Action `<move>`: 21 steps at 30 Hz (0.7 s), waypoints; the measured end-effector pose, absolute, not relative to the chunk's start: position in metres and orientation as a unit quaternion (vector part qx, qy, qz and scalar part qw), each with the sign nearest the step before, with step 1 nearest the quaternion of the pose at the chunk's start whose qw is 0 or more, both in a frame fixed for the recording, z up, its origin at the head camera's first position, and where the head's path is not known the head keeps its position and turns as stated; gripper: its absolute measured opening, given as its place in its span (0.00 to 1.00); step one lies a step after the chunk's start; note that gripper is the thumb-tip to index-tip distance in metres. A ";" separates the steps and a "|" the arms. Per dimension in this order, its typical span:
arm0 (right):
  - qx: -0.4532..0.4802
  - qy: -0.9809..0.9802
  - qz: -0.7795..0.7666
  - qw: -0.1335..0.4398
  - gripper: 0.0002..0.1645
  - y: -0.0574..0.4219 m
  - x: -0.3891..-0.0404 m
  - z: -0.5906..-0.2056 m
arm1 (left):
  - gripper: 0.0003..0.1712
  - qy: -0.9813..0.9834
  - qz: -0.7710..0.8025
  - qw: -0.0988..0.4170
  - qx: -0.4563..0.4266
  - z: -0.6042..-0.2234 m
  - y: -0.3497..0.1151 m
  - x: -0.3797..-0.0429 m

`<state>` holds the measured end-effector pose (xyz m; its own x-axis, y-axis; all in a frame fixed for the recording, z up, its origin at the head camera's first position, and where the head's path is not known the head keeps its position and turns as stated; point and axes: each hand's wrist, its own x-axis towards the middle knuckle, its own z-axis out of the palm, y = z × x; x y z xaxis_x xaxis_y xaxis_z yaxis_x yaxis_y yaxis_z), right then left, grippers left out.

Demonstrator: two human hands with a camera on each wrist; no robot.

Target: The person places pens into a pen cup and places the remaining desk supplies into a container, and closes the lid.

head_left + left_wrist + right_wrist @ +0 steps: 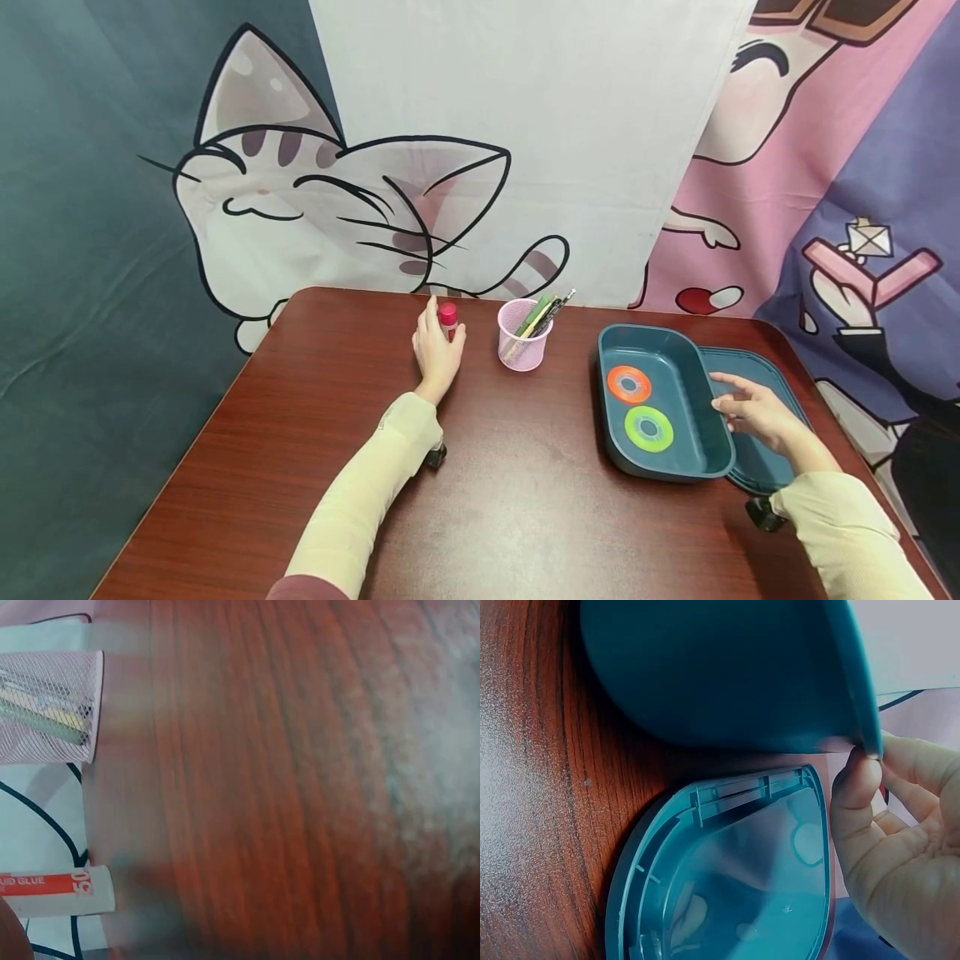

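Observation:
In the head view my left hand (438, 354) is at a liquid glue bottle (447, 315) with a red cap, its fingers nearly straight beside it and the thumb on the other side. The left wrist view shows the lower part of this glue bottle (60, 901) standing upright, partly covered by a fingertip. My right hand (900, 832) pinches the rim of a teal plastic box (727, 682) between thumb and index finger. Inside the box lie an orange tape roll (629, 384) and a green tape roll (648, 429).
A teal lid (757, 467) lies under and beside the box's right side. Between the glue bottle and the box stands a pink mesh pen cup (517, 350) with several pens and pencils. The brown table (510, 517) ends at a cartoon-printed curtain (585, 125).

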<state>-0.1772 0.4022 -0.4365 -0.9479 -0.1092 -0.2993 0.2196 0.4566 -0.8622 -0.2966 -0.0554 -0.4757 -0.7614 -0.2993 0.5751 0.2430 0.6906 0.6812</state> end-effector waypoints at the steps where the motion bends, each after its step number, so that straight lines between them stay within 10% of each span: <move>1: 0.034 0.838 -0.521 0.158 0.34 0.402 -0.177 -0.436 | 0.37 -0.853 -0.395 0.340 0.019 -0.476 -0.056 -0.297; 21: 0.027 0.831 -0.533 0.158 0.33 0.403 -0.177 -0.437 | 0.26 -0.855 -0.438 0.273 0.036 -0.475 -0.056 -0.294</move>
<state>-0.1771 0.4033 -0.4373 -0.9488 -0.1231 -0.2908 0.2131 0.4299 -0.8774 -0.2937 -0.0564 -0.4751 -0.8481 -0.3018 0.4355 0.1773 0.6128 0.7700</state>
